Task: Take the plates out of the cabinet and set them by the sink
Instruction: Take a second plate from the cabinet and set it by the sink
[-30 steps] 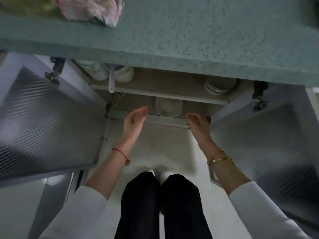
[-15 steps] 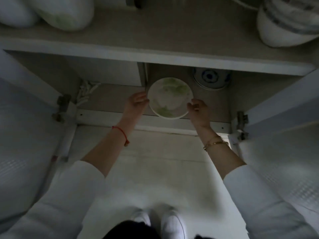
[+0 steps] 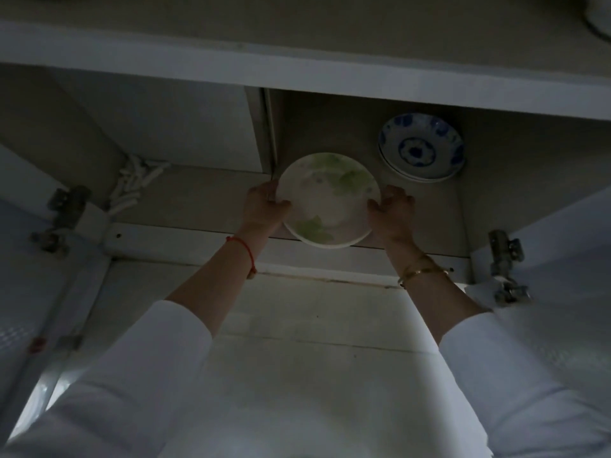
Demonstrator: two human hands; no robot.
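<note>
A white plate with green leaf prints (image 3: 327, 200) sits at the front of the cabinet's bottom shelf (image 3: 198, 200), its near rim past the shelf edge. My left hand (image 3: 264, 206) grips its left rim and my right hand (image 3: 391, 206) grips its right rim. Under its near rim shows the edge of a second plate. A small stack of blue-and-white plates (image 3: 421, 150) rests deeper in, to the right.
Both cabinet doors stand open, left door (image 3: 29, 292) and right door (image 3: 562, 276), with metal hinges (image 3: 506, 266) at the sides. An upper shelf board (image 3: 297, 71) overhangs the plates. White spoons (image 3: 135, 183) lie at the back left. Pale floor lies below.
My head has dropped closer to the cabinet. My hands went from open in front of the shelf to closing on both sides of the green-leaf plate.
</note>
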